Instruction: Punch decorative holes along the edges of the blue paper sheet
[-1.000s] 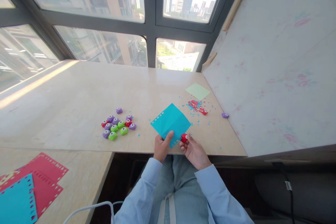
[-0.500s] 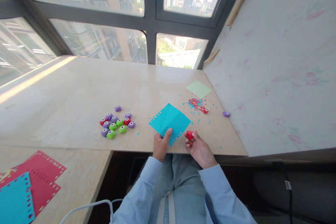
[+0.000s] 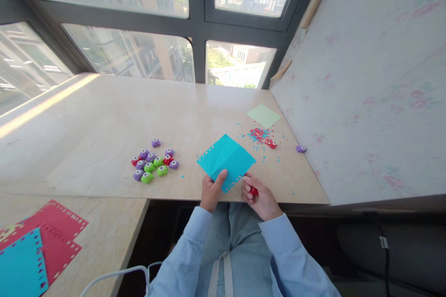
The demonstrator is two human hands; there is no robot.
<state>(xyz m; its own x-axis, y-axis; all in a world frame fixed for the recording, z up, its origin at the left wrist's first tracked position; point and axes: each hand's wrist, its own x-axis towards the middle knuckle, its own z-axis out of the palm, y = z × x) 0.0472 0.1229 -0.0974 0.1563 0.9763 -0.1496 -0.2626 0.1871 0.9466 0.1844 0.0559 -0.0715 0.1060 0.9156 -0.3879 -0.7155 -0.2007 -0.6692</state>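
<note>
My left hand point(image 3: 213, 190) grips a blue sheet of paper point(image 3: 226, 155) by its near corner, thumb on top. Rows of small punched holes run along the sheet's left edge and its near right edge. Closed around a small red craft punch point(image 3: 253, 190), my right hand point(image 3: 259, 195) is close beside the sheet's near right edge; its fingertips seem to be at the paper, though whether they touch it I cannot tell. Fingers hide most of the punch.
Several purple, green and red craft punches point(image 3: 149, 166) cluster on the left. Red and blue paper bits point(image 3: 259, 135) lie near a pale green sheet point(image 3: 264, 115), with a red punch point(image 3: 272, 145) beside them. A purple punch point(image 3: 300, 149) sits by the wall. Punched red sheets point(image 3: 62, 220) lie lower left.
My right hand has moved slightly left, toward the sheet's edge. The red punch has turned and dropped lower in my fingers. The blue sheet has shifted only slightly.
</note>
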